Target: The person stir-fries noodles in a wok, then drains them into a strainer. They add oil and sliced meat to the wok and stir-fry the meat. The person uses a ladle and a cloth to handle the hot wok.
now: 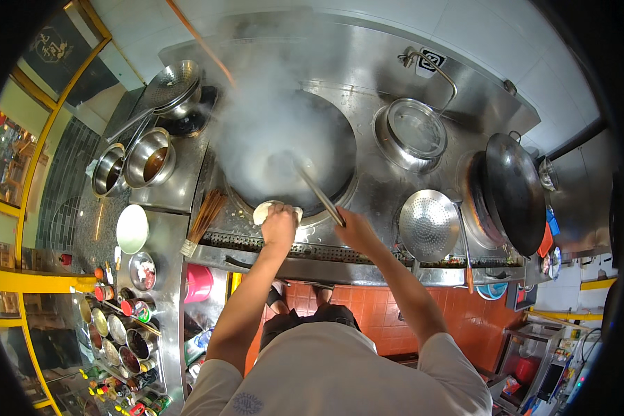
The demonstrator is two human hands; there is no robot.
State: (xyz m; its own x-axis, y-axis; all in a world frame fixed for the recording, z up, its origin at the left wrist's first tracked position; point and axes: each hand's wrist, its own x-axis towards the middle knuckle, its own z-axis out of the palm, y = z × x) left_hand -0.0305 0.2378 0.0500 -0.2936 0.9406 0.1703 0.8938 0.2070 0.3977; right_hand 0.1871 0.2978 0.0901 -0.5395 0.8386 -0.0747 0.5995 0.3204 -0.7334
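Observation:
A large dark wok (343,140) sits on the steel stove, with thick steam hiding much of its inside. My left hand (281,223) grips the wok's near rim through a folded pale cloth (262,212). Closed around the end of a metal ladle's handle (320,195) is my right hand (356,229); the handle slants up and left into the steam, and the ladle's head is only dimly visible. What the wok holds cannot be made out.
A bamboo wok brush (206,218) lies left of the wok. Rightward are a water pot (418,130), a perforated skimmer (429,226) and a second wok (515,192). Steel bowls of brown liquid (150,157), a white bowl (132,229) and seasoning containers (117,329) stand at left.

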